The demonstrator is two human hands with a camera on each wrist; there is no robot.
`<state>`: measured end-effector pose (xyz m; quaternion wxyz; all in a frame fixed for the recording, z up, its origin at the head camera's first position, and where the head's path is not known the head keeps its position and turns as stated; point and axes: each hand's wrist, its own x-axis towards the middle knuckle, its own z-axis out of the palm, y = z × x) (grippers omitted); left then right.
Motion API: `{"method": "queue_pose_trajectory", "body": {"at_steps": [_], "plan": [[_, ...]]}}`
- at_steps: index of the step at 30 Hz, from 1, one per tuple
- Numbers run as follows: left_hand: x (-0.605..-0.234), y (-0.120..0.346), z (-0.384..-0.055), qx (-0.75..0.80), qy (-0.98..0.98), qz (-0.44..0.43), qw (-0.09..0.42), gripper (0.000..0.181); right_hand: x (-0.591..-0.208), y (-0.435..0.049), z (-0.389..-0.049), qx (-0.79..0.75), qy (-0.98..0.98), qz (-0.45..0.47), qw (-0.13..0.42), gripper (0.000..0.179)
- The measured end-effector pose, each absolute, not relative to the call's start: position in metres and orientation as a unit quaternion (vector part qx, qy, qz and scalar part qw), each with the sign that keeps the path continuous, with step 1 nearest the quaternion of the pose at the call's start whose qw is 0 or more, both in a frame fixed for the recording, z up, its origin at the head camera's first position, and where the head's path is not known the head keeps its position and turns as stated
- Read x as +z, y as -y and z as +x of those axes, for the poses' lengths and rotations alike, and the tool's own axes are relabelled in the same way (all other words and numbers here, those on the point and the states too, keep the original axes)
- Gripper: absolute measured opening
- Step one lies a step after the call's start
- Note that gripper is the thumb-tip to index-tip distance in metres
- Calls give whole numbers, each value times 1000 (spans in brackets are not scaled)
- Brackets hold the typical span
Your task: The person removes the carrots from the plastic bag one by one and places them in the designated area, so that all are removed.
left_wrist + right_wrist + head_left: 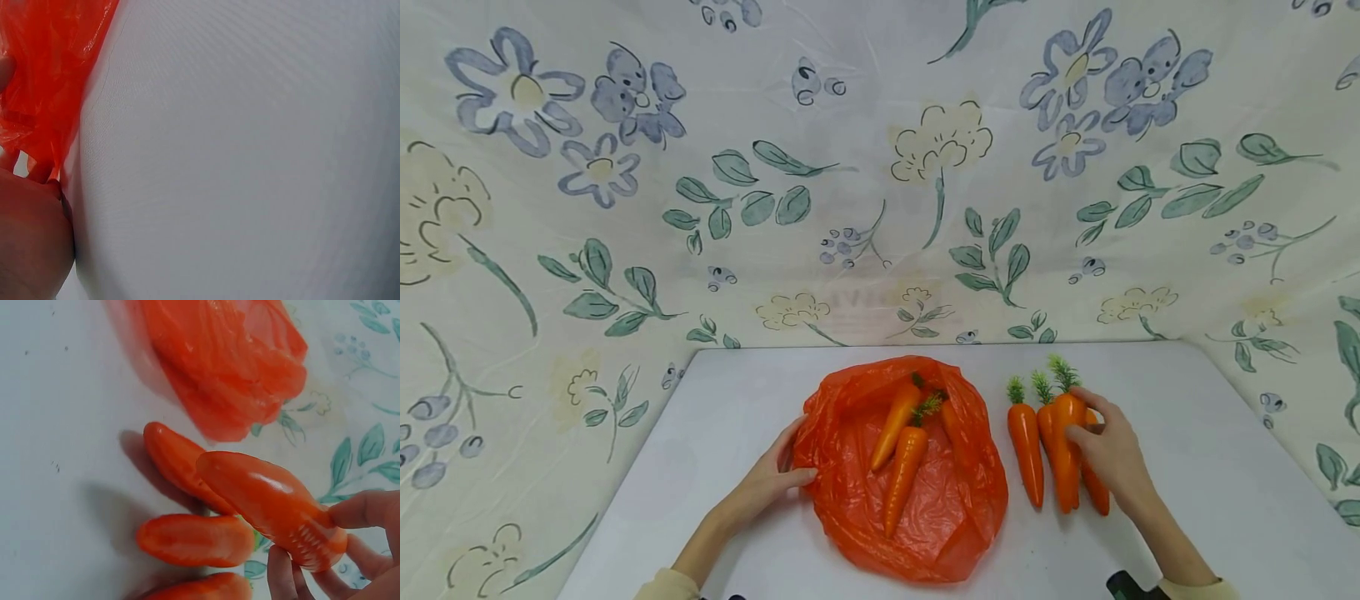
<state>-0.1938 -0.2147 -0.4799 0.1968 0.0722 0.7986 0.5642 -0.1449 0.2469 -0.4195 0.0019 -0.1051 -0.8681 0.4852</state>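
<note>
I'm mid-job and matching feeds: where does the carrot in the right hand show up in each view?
Head: the carrot is right of centre, lower half, held in the right hand.
Left wrist: not in this picture.
Right wrist: right of centre, lower half, narrow tip pointing up and left.
Shared landmark: the red plastic bag, lower middle in head, upper left in left wrist, top middle in right wrist.

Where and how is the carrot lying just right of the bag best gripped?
The carrot is probably best pinched at its thick end, just below the green top, from above, thumb on the bag side: it lies flat, widest there, tapering to its tip, with another carrot close on its other side.
</note>
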Motion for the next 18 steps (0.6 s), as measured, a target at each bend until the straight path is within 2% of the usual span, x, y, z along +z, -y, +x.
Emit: {"method": "queue_pose_trajectory", "body": {"at_steps": [18], "plan": [[-482,215,-195,568,-794,68,204,87,-422,-286,-145,417,904,-90,15,58]]}}
